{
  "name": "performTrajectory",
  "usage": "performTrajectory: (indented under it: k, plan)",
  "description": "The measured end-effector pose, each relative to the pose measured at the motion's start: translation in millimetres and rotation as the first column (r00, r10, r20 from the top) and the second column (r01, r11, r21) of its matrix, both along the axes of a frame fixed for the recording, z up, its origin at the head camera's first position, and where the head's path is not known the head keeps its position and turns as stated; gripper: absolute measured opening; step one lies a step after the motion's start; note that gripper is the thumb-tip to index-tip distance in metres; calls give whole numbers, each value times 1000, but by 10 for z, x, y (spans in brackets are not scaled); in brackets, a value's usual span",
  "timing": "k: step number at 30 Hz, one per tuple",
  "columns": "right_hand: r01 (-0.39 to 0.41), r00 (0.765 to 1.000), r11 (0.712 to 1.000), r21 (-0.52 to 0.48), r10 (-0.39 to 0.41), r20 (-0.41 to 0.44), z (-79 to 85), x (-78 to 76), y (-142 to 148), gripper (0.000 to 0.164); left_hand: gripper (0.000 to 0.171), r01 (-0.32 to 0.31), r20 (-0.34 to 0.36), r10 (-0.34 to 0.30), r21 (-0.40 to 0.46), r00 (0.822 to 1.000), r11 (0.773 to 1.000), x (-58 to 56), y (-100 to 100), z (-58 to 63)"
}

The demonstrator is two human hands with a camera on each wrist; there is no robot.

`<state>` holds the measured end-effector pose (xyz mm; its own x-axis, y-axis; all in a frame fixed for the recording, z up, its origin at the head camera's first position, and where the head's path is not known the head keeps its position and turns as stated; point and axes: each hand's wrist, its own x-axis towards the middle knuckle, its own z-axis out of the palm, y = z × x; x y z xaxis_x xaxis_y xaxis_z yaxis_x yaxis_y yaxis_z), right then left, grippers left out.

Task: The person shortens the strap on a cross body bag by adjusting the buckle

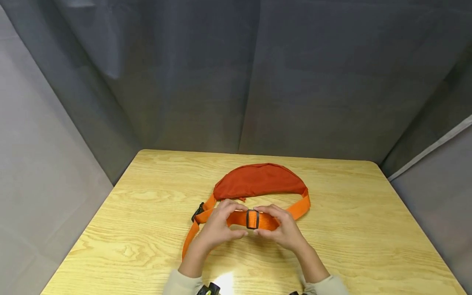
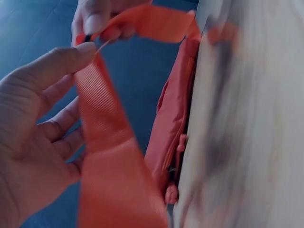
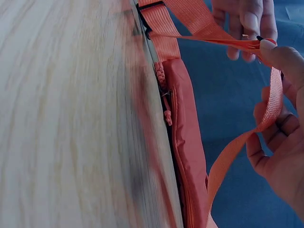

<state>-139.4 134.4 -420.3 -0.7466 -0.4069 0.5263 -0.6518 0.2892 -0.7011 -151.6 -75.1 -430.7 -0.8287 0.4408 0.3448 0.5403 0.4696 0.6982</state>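
A red waist bag (image 1: 261,180) lies on the table with its orange webbing strap (image 1: 236,218) raised in front of it. A black slide adjuster (image 1: 252,219) sits on the strap between my two hands. My left hand (image 1: 220,225) pinches the strap's edges just left of the adjuster, thumb below and fingers above. From the other side my right hand (image 1: 282,227) grips the strap at the adjuster's right edge. In the right wrist view the strap loops past the right fingers, and the thumb (image 3: 280,56) presses its edge near the adjuster.
A black buckle (image 1: 198,212) lies on the strap left of the bag, and a loose strap end (image 1: 189,239) hangs toward the left forearm. The wooden table (image 1: 368,229) has grey curtains (image 1: 313,82) behind it and at both sides.
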Motion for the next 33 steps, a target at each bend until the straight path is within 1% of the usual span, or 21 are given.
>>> performTrajectory:
  k: [3,5,8,10,13,16,19,24,27,30,33]
  plan:
    - [-6,1000,1000,-1,6,13,20,3,-16,47,55,-8,-36,7,-10,999,1000,-14,59,-18]
    - [-10,1000,1000,4,10,22,24,8,-19,47,54,-11,-39,11,0,999,1000,-20,76,-44]
    - [-17,998,999,30,15,66,35,-1,6,49,51,-3,-43,4,23,999,1000,-33,67,-66]
    - [-21,994,999,45,16,104,36,-16,47,44,51,-2,-50,3,29,999,1000,-43,48,-63]
    - [-29,984,998,55,18,179,27,-43,126,28,52,2,-55,0,36,998,999,-58,18,-54]
    - [-62,964,998,27,53,260,6,-65,189,13,53,19,-39,-17,45,999,999,-56,6,-50]
    - [-90,942,996,-13,89,323,-16,-89,208,9,52,42,-24,-41,57,999,997,-50,10,-55]
    - [-119,925,983,-143,162,345,-58,-108,167,7,52,63,-18,-61,75,998,995,-49,25,-65]
    - [-117,915,971,-209,187,356,-77,-102,108,6,51,69,-26,-67,86,997,994,-51,44,-69]
    - [-97,903,966,-239,187,387,-79,-89,40,5,48,86,-47,-82,89,996,992,-57,73,-86]
    - [-104,885,962,-252,205,419,-75,-86,7,6,44,100,-61,-95,95,994,990,-65,94,-112]
